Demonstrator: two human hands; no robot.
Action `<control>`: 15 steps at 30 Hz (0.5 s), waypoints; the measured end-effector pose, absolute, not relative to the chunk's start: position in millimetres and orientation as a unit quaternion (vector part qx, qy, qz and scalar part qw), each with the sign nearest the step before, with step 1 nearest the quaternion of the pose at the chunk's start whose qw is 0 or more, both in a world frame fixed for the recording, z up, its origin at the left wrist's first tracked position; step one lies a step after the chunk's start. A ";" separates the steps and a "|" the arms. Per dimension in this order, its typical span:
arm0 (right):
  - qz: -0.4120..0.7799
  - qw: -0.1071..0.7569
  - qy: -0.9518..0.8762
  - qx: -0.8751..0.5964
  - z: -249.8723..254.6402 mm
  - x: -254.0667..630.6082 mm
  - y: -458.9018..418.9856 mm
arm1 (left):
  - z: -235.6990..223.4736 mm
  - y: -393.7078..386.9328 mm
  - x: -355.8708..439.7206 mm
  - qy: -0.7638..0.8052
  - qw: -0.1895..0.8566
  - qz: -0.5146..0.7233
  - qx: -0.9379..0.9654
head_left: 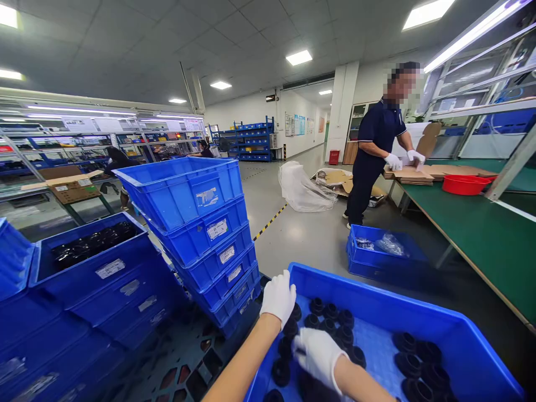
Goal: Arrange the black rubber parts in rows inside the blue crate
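Observation:
A blue plastic crate [419, 312] sits right below me, holding several round black rubber parts [335, 326]. Both my hands wear white gloves and reach into it. My left hand [278, 298] hangs over the crate's left rim with its fingers curled down onto the black parts near that edge. My right hand [318, 354] is lower, its fingers closed among the black parts; what they hold is hidden.
A stack of blue crates [201, 223] stands to the left, with more crates [96, 262] of black parts beside it. A co-worker in dark blue [377, 145] handles cardboard at a green workbench [481, 234]. A small blue crate [383, 254] sits on the floor.

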State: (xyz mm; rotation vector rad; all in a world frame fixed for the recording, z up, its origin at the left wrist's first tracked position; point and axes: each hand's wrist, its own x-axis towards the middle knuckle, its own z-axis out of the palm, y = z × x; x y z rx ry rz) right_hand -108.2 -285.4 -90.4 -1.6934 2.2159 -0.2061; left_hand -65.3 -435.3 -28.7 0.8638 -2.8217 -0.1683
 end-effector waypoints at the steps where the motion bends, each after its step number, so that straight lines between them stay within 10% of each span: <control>1: -0.064 0.179 0.768 -0.612 -93.2 -99.2 -283.7 | -28.9 -435.6 -65.1 -0.951 0.094 -0.055 0.290; 15: -0.070 0.208 0.792 -0.569 -93.2 -73.2 -287.9 | -29.5 -435.3 -65.7 -0.951 0.094 -0.050 0.290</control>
